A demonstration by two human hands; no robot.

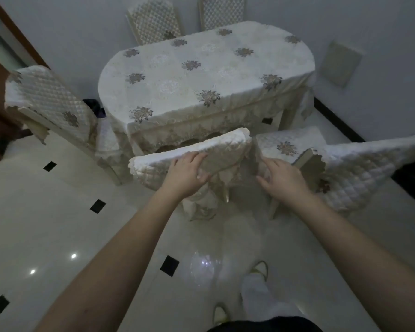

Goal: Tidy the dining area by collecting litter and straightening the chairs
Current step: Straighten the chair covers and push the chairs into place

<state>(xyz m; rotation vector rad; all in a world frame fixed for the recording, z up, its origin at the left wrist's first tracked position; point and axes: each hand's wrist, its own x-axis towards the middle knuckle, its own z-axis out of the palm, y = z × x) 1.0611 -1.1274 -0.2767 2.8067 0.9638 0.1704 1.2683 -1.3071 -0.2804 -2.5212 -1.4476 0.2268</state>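
Two hands at near chair (221, 149) by table (201, 75): left hand (186, 172) grips top of backrest; right hand (282, 178) loosely spread, touching chair's side, holding nothing.

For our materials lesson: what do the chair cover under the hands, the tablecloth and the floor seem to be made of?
Chair cover: quilted fabric, judging by its diamond stitching and padded look; the left hand grips it.
Tablecloth: woven or embroidered cloth, with flower motifs and a lace-like hem.
Floor: probably glazed tile; it reflects lights and has dark inset squares.
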